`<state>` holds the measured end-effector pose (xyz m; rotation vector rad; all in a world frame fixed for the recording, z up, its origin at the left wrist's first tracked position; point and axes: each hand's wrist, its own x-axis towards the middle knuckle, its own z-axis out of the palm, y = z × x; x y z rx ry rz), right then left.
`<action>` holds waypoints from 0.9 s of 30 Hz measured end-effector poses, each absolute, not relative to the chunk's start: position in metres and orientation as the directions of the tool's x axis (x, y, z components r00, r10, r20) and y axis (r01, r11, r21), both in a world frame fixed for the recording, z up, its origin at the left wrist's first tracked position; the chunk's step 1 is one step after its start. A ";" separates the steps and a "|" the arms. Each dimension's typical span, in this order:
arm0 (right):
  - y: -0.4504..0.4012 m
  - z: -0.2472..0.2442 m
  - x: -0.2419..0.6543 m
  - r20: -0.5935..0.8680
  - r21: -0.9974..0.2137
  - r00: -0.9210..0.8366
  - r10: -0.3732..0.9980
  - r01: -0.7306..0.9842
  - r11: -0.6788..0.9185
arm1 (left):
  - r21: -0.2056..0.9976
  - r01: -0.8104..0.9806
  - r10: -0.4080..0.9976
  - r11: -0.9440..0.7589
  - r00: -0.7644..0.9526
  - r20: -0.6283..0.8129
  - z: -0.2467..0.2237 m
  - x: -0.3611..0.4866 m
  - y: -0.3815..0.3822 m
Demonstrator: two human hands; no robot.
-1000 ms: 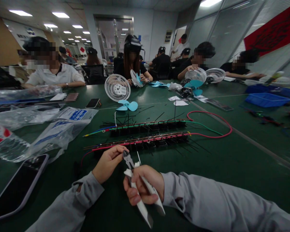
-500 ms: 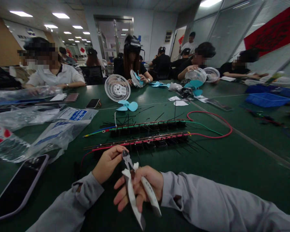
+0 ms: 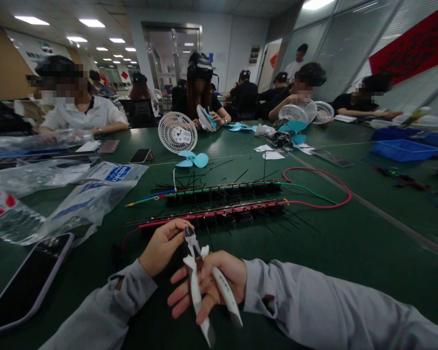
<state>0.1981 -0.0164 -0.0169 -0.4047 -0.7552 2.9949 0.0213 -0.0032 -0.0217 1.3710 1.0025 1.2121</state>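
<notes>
My right hand (image 3: 219,282) holds white-handled diagonal cutters (image 3: 195,272), handles spread and fingers stretched out beneath them. Their dark jaws point up and away, close to the fingertips of my left hand (image 3: 164,243). That hand is closed in a pinch at the near edge of a wire bundle (image 3: 219,213) with a red wire along it; whatever lies between its fingertips is too small to make out. Many thin black strands, like cable tie tails, stick out of this bundle. Behind it lies a second bundle (image 3: 226,189) with green and blue wires and similar strands.
Left of me lie a phone (image 3: 25,287) and clear plastic bags (image 3: 91,194). Beyond the bundles are a blue fan blade (image 3: 192,159), a white fan grille (image 3: 177,132) and another phone (image 3: 141,155). Blue trays (image 3: 405,150) stand at right. Several people sit across the green table (image 3: 350,272).
The fingers of my right hand have stretched out a little further, and the cutters' left handle has swung slightly left. My left hand stays in place.
</notes>
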 end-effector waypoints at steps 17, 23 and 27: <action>-0.015 -0.020 0.199 -0.286 -0.469 -0.952 0.105 0.043 -0.882 | 0.990 -0.030 0.979 -0.138 0.151 0.141 -0.025 0.020 -0.002; -0.014 -0.016 0.201 -0.317 -0.461 -0.942 0.111 0.050 -0.886 | 0.990 -0.028 0.977 -0.138 0.159 0.141 -0.025 0.019 -0.002; -0.014 -0.010 0.201 -0.342 -0.436 -0.934 0.104 0.060 -0.898 | 0.990 -0.016 0.977 -0.138 0.159 0.139 -0.024 0.020 -0.002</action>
